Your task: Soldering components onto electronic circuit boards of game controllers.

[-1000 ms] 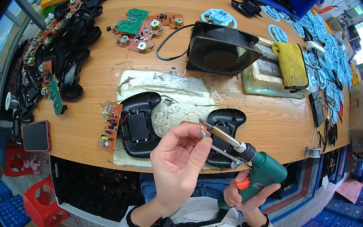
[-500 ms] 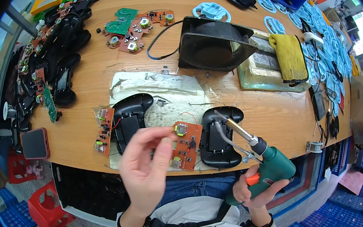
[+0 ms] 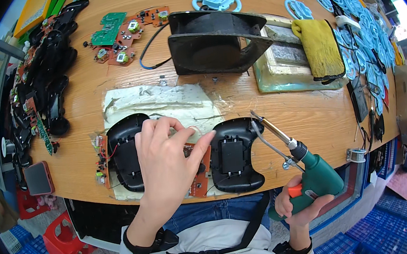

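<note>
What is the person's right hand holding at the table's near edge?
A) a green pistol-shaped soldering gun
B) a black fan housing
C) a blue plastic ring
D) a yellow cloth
A: the right hand grips the green pistol-shaped soldering gun, its metal tip pointing toward the black plastic controller shell.

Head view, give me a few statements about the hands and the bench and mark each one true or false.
1. The right hand grips a green soldering gun. True.
2. The left hand rests on the yellow cloth. False: it lies over an orange circuit board between two black shells.
3. The soldering tip touches the board. False: it sits by the right black shell.
4. A black fan housing stands behind the work. True.
</note>
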Available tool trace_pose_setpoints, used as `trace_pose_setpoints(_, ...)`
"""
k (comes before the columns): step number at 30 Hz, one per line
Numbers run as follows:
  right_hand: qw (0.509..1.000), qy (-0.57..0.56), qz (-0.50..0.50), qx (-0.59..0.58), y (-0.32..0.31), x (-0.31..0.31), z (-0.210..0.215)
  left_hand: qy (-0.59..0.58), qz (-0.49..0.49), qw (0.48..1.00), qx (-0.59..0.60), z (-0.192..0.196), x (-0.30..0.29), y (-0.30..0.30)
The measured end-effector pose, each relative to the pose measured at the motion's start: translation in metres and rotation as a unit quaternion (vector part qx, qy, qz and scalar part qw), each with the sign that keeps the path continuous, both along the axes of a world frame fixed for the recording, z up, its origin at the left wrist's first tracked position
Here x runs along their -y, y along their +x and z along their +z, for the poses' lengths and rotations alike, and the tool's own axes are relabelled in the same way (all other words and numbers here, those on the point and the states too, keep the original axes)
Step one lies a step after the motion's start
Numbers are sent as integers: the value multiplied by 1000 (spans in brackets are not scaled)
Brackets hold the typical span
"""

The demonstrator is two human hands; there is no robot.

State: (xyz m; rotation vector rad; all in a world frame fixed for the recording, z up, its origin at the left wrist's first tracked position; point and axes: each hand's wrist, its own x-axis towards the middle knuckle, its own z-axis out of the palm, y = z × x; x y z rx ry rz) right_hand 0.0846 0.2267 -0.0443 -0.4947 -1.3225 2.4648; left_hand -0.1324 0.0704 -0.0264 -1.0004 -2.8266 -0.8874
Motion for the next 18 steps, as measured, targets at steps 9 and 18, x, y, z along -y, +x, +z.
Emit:
trace_pose_setpoints(9,998,-7,5,58,-2,-13,2,206,-10,960,188,-2,2,-9)
trace_pose_setpoints(18,993,26,43,102,1,-30,7,194,5,936,293,21,21,-23)
